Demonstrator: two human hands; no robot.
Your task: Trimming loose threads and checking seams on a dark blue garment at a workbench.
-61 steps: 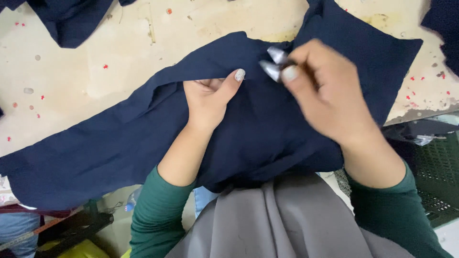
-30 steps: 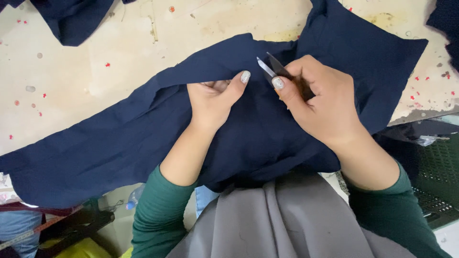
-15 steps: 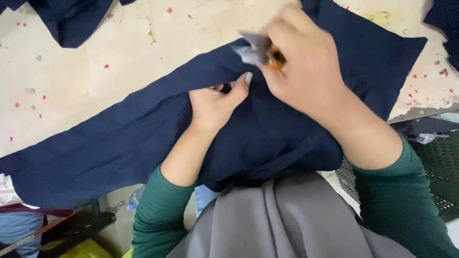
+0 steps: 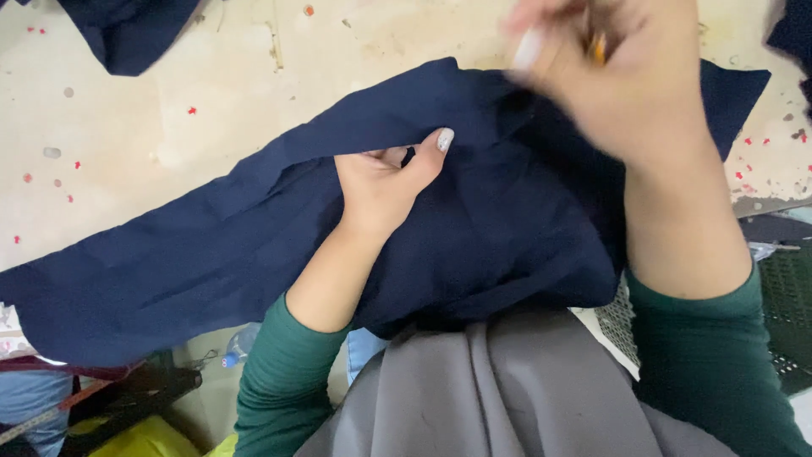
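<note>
My left hand lies on the navy cloth, thumb and fingers pinched on a fold near its upper edge, wrist bent, forearm coming up from my green sleeve. My right hand is raised above the cloth, blurred, fingers closed around a small tool with an orange tip. The cloth sprawls across the pale counter, hanging over its near edge; bare counter lies beyond, with another dark piece at the far left.
</note>
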